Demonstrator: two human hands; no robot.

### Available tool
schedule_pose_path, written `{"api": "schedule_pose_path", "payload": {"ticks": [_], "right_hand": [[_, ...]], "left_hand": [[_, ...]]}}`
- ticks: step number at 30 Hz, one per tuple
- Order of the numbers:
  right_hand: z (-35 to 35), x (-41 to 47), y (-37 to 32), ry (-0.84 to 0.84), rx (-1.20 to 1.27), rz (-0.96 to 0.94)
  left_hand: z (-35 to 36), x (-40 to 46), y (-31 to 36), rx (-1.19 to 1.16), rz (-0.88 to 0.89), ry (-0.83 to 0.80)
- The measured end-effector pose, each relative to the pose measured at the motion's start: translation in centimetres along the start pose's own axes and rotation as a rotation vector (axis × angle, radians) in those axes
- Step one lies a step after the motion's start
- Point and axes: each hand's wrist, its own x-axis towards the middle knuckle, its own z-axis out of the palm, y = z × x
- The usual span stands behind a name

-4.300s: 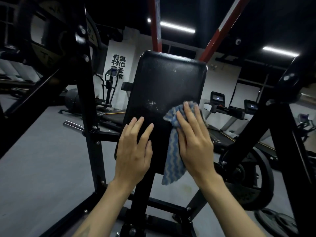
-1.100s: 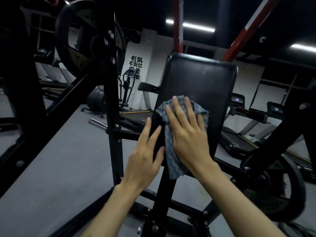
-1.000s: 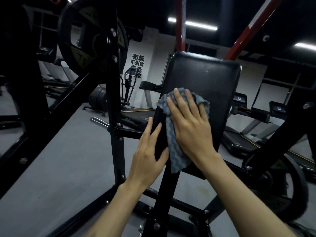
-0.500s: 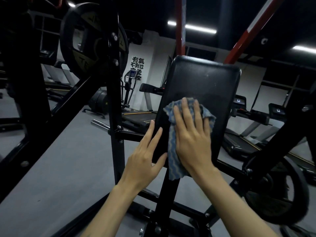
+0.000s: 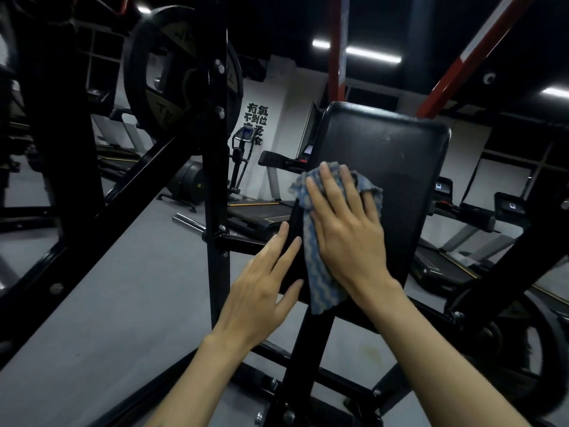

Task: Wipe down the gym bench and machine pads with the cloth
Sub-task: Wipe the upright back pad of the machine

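A black upholstered machine pad [image 5: 397,167] stands upright in front of me on a black post. My right hand [image 5: 348,229] lies flat with fingers spread on a blue-and-white wavy-striped cloth [image 5: 320,272], pressing it against the pad's left half. The cloth's lower end hangs below the pad's bottom edge. My left hand [image 5: 261,288] rests with fingers extended on the pad's lower left edge, beside the cloth, holding nothing.
A black steel upright [image 5: 217,192] with a weight plate [image 5: 172,78] stands just left of the pad. A second plate [image 5: 505,349] sits low on the right frame. Red beams [image 5: 337,47] rise behind. Treadmills [image 5: 455,254] line the back wall over grey floor [image 5: 123,303].
My right hand has slid the cloth slightly left and down on the pad, after rubbing up and down over the last second. My left hand stays on the pad's lower left edge.
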Motion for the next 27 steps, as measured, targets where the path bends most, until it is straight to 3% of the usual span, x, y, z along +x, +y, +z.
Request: {"api": "schedule_pose_path", "payload": {"ticks": [3,8,13,17,20,23,27], "right_hand": [[-0.2,-1.3,0.0,0.037,0.011,0.124],[0.3,-0.6,-0.4,0.0,-0.008,-0.021],[0.0,0.0,-0.8,0.047,0.052,0.147],[0.2,-1.8,-0.6,0.043,0.037,0.059],[-0.7,-3.1,1.1,0.068,0.044,0.145],[-1.0,-5.5,1.7,0.067,0.018,0.109],[-1.8,-3.5,3.7,0.084,0.023,0.176]], "left_hand": [[0.0,-0.2,-0.2,0.031,0.01,0.002],[0.1,0.0,-0.5,0.025,0.038,-0.001],[0.0,0.0,-0.3,0.061,0.045,-0.005],[-0.1,-0.1,0.0,0.061,0.043,-0.005],[0.0,0.1,0.4,0.079,0.062,-0.004],[0.0,0.5,0.9,0.089,0.077,0.003],[0.0,1.3,2.0,0.133,0.133,0.026]]}}
